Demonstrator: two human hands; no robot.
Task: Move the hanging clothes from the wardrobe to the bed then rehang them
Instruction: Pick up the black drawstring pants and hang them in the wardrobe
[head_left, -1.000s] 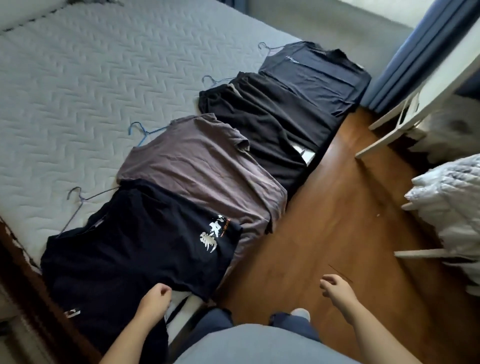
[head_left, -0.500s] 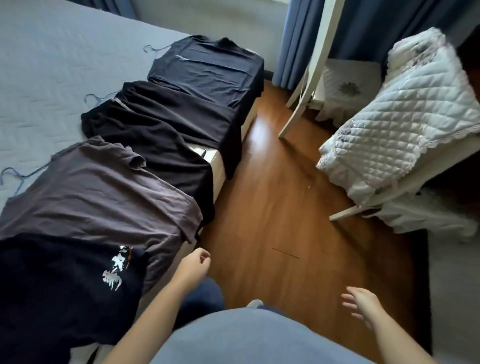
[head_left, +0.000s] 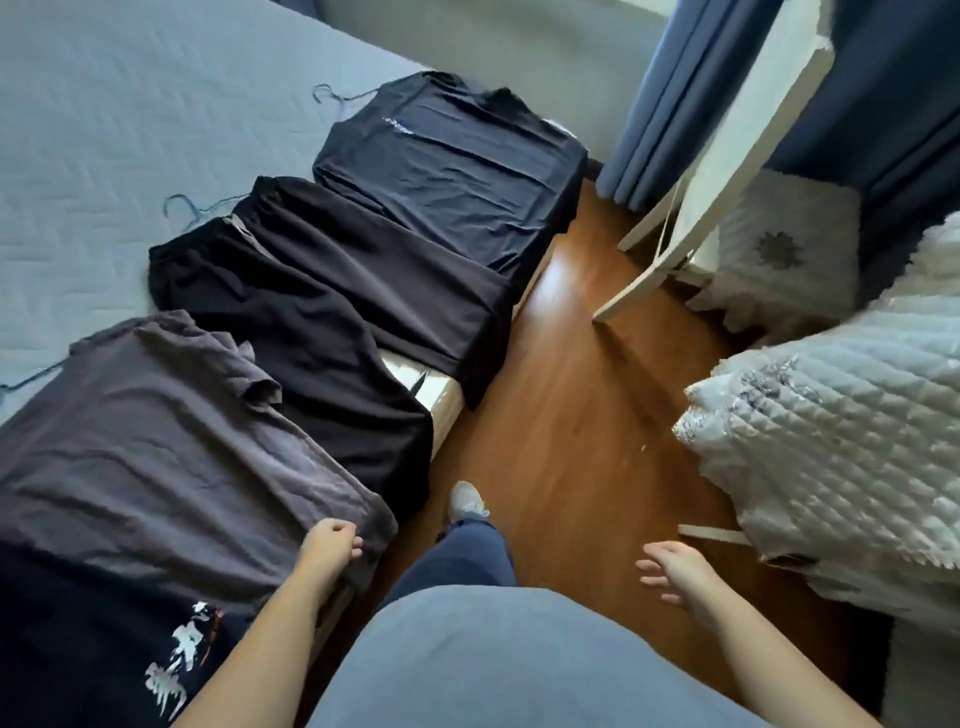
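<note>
Lying in a row along the bed (head_left: 104, 130) edge: four garments.
Nearest is a black printed shirt (head_left: 93, 639), then a grey shirt (head_left: 156, 441), a black garment (head_left: 322, 301) and a navy shirt (head_left: 447, 171); hanger hooks (head_left: 183, 207) protrude at the far ends. Left hand (head_left: 332, 545) sits at the grey shirt's hem, fingers curled; a pinch on the cloth cannot be confirmed. Right hand (head_left: 678, 574) hangs over the wooden floor (head_left: 571, 405), fingers spread, holding nothing.

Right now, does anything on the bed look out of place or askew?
Mildly: the black garment hangs off the bed towards the floor, and a sleeve of the brown shirt is crumpled. Nothing looks damaged.
</note>
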